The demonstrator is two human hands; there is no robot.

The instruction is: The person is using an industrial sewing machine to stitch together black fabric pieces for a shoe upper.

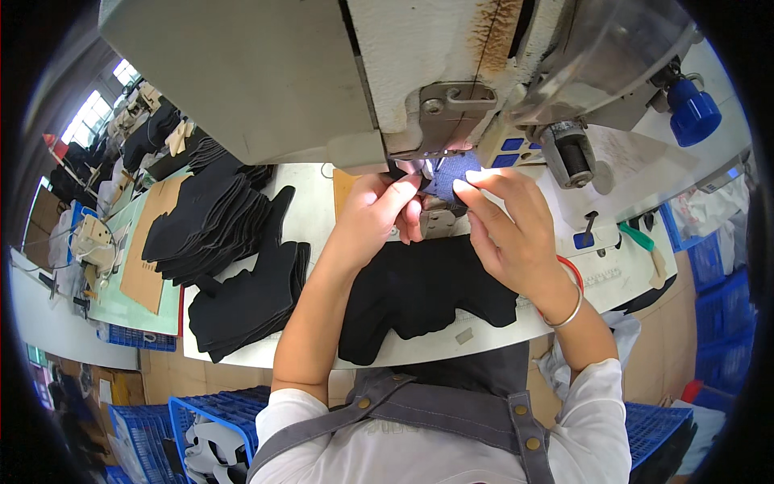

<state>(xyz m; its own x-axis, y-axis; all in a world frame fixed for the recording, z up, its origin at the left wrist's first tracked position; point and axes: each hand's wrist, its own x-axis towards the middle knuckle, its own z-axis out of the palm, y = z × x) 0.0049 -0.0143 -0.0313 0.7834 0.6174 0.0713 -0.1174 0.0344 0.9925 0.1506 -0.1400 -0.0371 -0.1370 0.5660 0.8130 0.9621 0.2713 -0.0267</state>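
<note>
Under the head of a sewing machine (455, 121), a small blue fabric piece (450, 176) lies in the lit needle area. My left hand (377, 216) is closed in a pinch at its left side, thumb against the fingers; the bit of material between them is mostly hidden. From the right, my right hand (516, 230) bends over the blue fabric, with its thumb and fingertips closed on the near right edge. Just below both hands, a black cut fabric piece (419, 286) with a wavy near edge lies flat on the white table (379, 352).
Stacks of black cut pieces (214, 218) stand to the left, with a smaller black pile (250, 302) nearer. A green-handled tool (638, 236) rests at the right. Blue crates (211, 411) sit below the table, and a blue knob (693, 111) hangs at upper right.
</note>
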